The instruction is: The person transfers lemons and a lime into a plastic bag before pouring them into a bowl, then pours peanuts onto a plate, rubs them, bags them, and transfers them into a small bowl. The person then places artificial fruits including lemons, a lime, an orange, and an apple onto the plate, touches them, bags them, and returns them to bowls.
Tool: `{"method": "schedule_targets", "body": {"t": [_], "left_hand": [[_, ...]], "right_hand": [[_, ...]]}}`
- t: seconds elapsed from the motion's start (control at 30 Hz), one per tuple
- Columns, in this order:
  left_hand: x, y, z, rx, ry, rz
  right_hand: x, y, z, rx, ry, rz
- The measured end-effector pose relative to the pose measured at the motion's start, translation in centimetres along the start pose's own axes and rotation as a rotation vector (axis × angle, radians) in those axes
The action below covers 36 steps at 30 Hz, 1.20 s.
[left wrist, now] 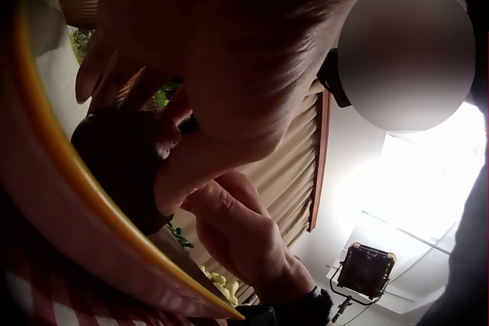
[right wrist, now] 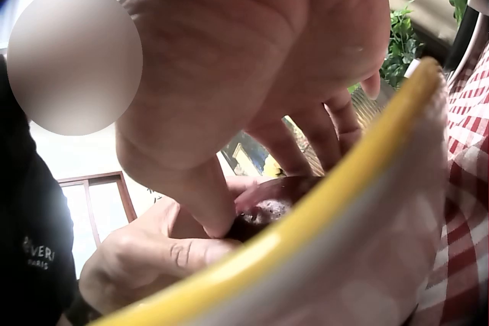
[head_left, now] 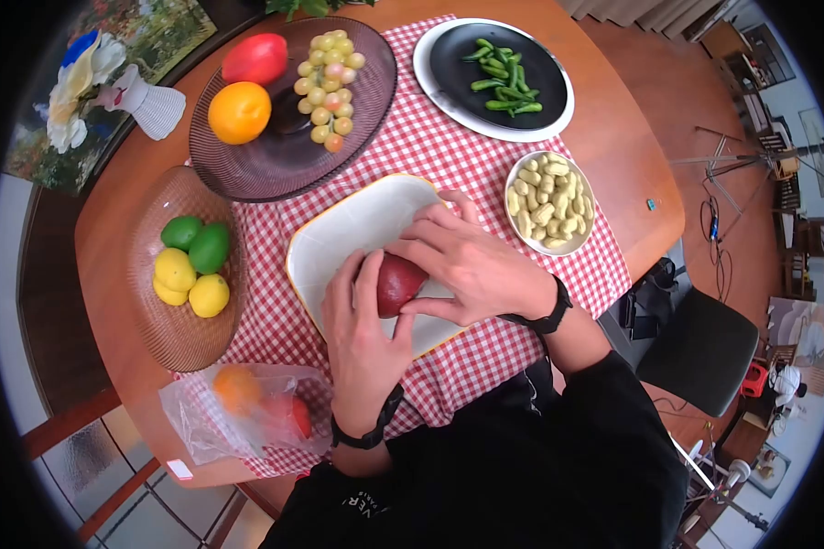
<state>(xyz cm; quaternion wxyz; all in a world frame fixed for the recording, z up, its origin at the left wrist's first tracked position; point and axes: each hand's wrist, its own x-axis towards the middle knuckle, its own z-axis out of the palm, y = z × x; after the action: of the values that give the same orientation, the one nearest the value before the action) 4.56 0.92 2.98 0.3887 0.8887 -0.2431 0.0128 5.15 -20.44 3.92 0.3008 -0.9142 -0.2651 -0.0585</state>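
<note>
A dark red, round fruit point(head_left: 400, 285) sits low in the white rectangular dish point(head_left: 339, 218), between my two hands. My left hand point(head_left: 362, 325) grips it from the left, fingers curved over its side and thumb near the bottom. On the other side my right hand point(head_left: 467, 270) holds the same fruit, its thumb close to the left thumb. The left wrist view shows the fruit point(left wrist: 122, 162) dark and shaded behind the dish's yellow rim point(left wrist: 72, 158). Over the rim in the right wrist view, part of the fruit point(right wrist: 267, 210) shows under the fingers; the rest is hidden.
A purple glass plate point(head_left: 247, 178) bears grapes, an orange and a red fruit. Left stands an amber glass dish point(head_left: 169, 343) of lemons and green fruit; below it lies a plastic bag point(head_left: 192, 416) of fruit. Peanuts point(head_left: 549, 201) and green peppers point(head_left: 508, 80) sit at right.
</note>
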Motion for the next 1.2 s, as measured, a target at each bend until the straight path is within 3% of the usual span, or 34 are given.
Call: {"method": "schedule_targets", "body": {"t": [0.13, 0.33, 0.7, 0.87, 0.93, 1.0, 1.2], "left_hand": [[-0.1, -0.3, 0.2, -0.016, 0.019, 0.013], [-0.1, -0.2, 0.2, 0.011, 0.019, 0.023], [0.0, 0.1, 0.5, 0.070, 0.056, 0.161], [0.2, -0.9, 1.1, 0.122, 0.103, 0.183], [0.1, -0.5, 0.8, 0.106, 0.089, 0.191], [-0.4, -0.1, 0.9, 0.072, 0.104, 0.194], [-1.6, -1.3, 1.8, 0.126, 0.199, 0.197]], "right_hand": [[0.1, -0.1, 0.2, -0.016, 0.059, -0.051], [-0.5, -0.3, 0.2, 0.000, -0.014, -0.003], [-1.4, 0.5, 1.6, -0.047, 0.135, -0.119], [-1.1, 1.3, 1.6, -0.113, 0.100, -0.158], [-1.1, 0.5, 1.0, -0.103, 0.016, -0.094], [-1.0, 1.0, 1.9, -0.115, 0.075, -0.120], [-1.6, 1.2, 2.2, -0.123, 0.027, -0.065]]}}
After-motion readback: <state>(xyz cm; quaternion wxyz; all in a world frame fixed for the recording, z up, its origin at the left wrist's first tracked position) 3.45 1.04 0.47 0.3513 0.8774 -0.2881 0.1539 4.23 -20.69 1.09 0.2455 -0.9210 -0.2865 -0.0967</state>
